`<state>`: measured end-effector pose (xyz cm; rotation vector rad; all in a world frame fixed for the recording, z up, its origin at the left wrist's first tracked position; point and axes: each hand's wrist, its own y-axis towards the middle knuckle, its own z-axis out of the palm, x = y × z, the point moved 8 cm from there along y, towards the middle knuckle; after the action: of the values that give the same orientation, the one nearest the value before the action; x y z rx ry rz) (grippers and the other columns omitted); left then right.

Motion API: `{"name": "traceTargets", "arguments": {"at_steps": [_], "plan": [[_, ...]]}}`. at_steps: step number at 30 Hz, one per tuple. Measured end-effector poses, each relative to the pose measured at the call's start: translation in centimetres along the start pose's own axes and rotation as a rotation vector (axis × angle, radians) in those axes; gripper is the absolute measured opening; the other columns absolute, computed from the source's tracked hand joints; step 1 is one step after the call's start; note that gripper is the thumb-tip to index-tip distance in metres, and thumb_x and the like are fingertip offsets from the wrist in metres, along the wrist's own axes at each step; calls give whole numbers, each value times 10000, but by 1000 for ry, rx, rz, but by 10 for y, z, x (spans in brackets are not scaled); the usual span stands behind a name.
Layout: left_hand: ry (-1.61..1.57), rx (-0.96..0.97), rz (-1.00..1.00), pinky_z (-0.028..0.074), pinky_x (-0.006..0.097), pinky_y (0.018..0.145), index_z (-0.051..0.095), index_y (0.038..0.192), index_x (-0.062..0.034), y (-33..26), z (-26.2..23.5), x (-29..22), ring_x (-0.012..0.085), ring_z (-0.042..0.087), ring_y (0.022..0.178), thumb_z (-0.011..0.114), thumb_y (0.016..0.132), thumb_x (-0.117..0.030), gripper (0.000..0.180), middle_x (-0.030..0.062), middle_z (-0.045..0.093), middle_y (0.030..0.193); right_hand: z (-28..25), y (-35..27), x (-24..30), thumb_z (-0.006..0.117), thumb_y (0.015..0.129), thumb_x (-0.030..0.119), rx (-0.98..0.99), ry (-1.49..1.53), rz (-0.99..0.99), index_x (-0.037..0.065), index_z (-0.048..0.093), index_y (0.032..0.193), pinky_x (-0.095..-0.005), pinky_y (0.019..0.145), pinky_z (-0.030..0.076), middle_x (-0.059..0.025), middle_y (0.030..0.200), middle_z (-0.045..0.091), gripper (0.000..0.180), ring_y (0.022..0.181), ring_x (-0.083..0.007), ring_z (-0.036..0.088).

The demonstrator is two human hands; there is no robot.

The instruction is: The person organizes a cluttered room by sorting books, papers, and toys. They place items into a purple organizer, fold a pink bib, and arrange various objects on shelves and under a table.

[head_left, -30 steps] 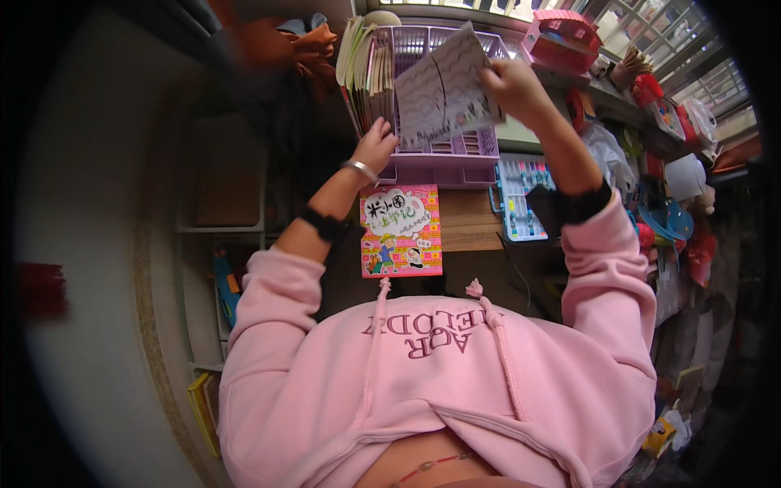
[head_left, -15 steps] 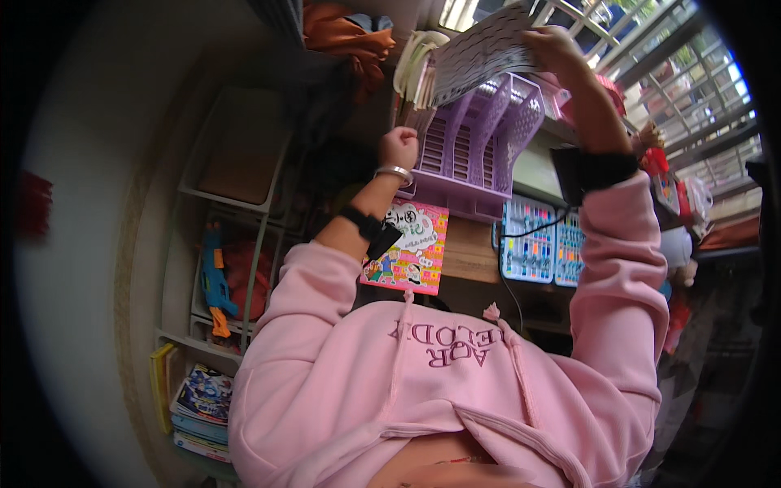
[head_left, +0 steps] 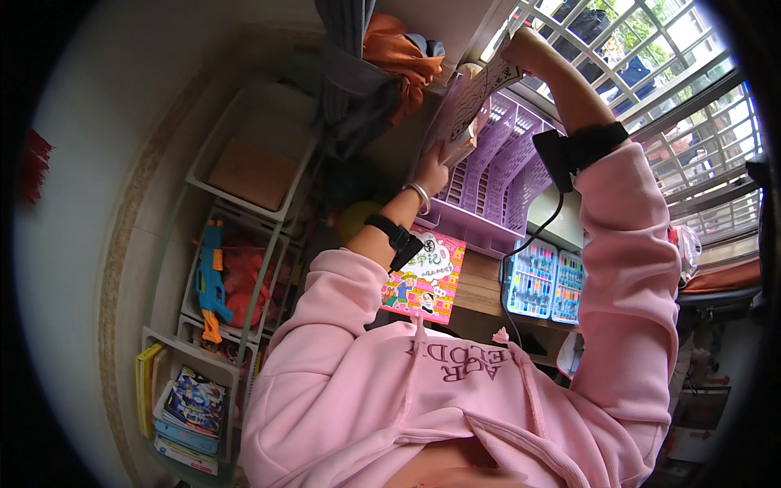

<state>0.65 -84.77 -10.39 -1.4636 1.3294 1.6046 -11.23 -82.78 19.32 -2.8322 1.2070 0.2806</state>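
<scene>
"So, what were the fingers doing?"

"On the right hand (head_left: pixel 527 53), they were bent and pinching the far end of a patterned sheet (head_left: pixel 493 88). On the left hand (head_left: pixel 431 172), they lay together against the near edge of some books (head_left: pixel 461 145). Whether they gripped anything, I couldn't tell."

"And where was the sheet?"

"Over the left end of the rack (head_left: pixel 529 175), tilted steeply and close beside the books. Its near end came down towards the left fingers, but I couldn't make out whether they touched it."

"Which step did that look like?"

"Handling the sheet at the rack's left end, I'd judge, one hand lifting and the other steadying. Whether it was on its way in or out, that one moment didn't settle."

"What did the next move call for?"

"In my view, a firm right pinch, enough tilt to clear the rack's dividers, and the left fingers braced so the books didn't lean."

"What lay farther out?"

"A pink book (head_left: pixel 443 285) was just in front of the rack, face up. The markers (head_left: pixel 533 281) were near its front right. An orange cloth (head_left: pixel 407 61) hung beyond its far left, and a barred window (head_left: pixel 704 138) stood past its right. Well to its left was a toy gun (head_left: pixel 213 272)."
</scene>
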Motion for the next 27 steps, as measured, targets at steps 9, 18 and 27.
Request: {"name": "traceTargets", "arguments": {"at_steps": [9, 18, 27], "plan": [[-741, -103, -452, 449, 315, 806, 512, 1132, -72, 11, -29, 59, 186, 581, 932, 493, 868, -227, 307, 84, 599, 1009, 113, 62, 42, 594, 759, 158, 34, -135, 97, 100, 671, 939, -392, 744, 511, -121, 1008, 641, 204, 925, -307, 620], [624, 109, -34, 452, 417, 737, 681, 848, -127, 29, -19, 62, 354, 598, 816, 450, 816, -196, 244, 169, 638, 875, 152, 38, 34, 634, 727, 188, 43, 26, 250, 95, 668, 905, -358, 777, 492, -120, 970, 639, 204, 938, -276, 608], [434, 367, -184, 435, 408, 827, 638, 982, -49, 23, -21, 99, 324, 581, 955, 546, 764, -311, 353, 201, 614, 1029, 119, 1, 13, 506, 810, 489, -119, 292, 232, 79, 433, 1249, -474, 966, 310, -155, 1212, 499, 606, 1113, -300, 481]]}}
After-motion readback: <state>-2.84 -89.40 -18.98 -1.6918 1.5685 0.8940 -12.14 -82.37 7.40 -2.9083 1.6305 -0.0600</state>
